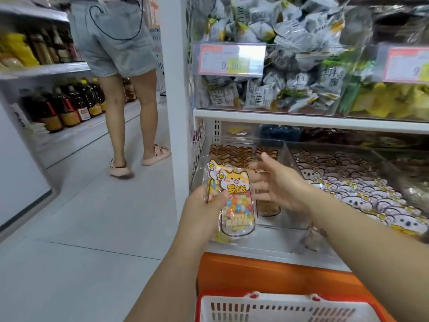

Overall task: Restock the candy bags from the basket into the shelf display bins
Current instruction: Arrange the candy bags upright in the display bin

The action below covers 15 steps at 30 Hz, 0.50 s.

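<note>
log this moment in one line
left hand holds candy bags | right hand open at clear bin | basket below shelf

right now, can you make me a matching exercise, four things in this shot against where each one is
Things:
1. candy bag
2. basket
3. 9.90 price tag
4. brown bottles

Places:
A. front of the upper clear bin
B. low shelf on the left of the aisle
C. in the left hand
D. bottom edge of the view

Pairs: 1-C, 2-D, 3-A, 4-B

The bottom edge cuts off the basket (232,299), and print on the price label (232,59) is blurred.
</note>
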Each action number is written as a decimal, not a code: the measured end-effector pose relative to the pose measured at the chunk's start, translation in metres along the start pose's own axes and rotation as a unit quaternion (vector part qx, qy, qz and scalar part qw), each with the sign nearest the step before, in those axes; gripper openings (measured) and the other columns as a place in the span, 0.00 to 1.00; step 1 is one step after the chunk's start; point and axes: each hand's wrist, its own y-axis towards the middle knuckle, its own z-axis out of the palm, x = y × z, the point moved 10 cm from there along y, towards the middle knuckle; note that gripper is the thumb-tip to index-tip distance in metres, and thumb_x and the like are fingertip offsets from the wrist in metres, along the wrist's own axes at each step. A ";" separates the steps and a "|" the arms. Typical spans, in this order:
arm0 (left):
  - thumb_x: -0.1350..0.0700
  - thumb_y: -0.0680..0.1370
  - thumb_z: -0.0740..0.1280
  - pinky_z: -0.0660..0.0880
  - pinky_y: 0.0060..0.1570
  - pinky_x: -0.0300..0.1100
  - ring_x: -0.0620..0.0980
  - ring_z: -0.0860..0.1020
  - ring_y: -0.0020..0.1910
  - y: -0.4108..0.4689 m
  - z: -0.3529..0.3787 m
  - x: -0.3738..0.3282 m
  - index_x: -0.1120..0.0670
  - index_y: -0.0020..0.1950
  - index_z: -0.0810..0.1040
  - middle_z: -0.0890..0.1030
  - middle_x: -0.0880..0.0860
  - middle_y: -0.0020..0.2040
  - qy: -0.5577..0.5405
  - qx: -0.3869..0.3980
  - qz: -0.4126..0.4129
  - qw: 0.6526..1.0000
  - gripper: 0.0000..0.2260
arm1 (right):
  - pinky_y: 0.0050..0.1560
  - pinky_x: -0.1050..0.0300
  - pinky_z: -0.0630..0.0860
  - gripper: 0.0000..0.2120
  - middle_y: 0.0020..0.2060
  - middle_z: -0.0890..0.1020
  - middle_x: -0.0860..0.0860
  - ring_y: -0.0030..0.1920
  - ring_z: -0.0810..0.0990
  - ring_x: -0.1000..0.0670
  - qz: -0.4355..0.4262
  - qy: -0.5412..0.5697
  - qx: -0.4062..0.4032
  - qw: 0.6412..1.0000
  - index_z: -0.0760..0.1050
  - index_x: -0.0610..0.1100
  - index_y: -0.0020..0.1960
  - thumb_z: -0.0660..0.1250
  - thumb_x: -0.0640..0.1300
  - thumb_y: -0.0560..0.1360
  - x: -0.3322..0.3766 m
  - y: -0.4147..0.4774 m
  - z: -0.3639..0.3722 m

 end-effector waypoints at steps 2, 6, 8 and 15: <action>0.50 0.79 0.70 0.78 0.48 0.41 0.45 0.84 0.51 0.011 0.008 0.000 0.48 0.56 0.83 0.86 0.45 0.49 0.013 0.001 -0.009 1.000 0.07 | 0.49 0.45 0.83 0.21 0.49 0.84 0.46 0.48 0.84 0.46 -0.024 -0.071 0.027 0.997 0.74 0.44 0.64 0.68 0.55 0.77 0.023 -0.014 -0.002; 0.39 0.74 0.71 0.77 0.61 0.54 0.50 0.82 0.56 0.029 0.026 -0.004 0.46 0.61 0.81 0.85 0.46 0.55 0.020 0.007 -0.021 1.000 0.19 | 0.51 0.53 0.82 0.21 0.40 0.78 0.54 0.42 0.81 0.54 -0.112 -0.368 -0.045 0.922 0.79 0.46 0.60 0.79 0.41 0.69 0.049 -0.022 -0.019; 0.39 0.77 0.68 0.74 0.63 0.51 0.48 0.79 0.57 0.039 0.027 -0.009 0.47 0.61 0.80 0.82 0.44 0.55 0.045 -0.007 -0.018 0.999 0.18 | 0.45 0.60 0.78 0.16 0.42 0.78 0.56 0.40 0.79 0.55 -0.147 -0.438 -0.090 0.882 0.80 0.50 0.55 0.79 0.44 0.69 0.058 -0.022 -0.028; 0.59 0.76 0.67 0.77 0.43 0.43 0.47 0.80 0.42 0.070 0.028 -0.025 0.50 0.55 0.79 0.81 0.47 0.44 0.160 0.008 0.014 0.987 0.09 | 0.46 0.58 0.72 0.08 0.48 0.80 0.52 0.46 0.77 0.51 -0.161 -0.628 -0.122 0.752 0.74 0.50 0.46 0.71 0.39 0.73 0.052 -0.005 -0.036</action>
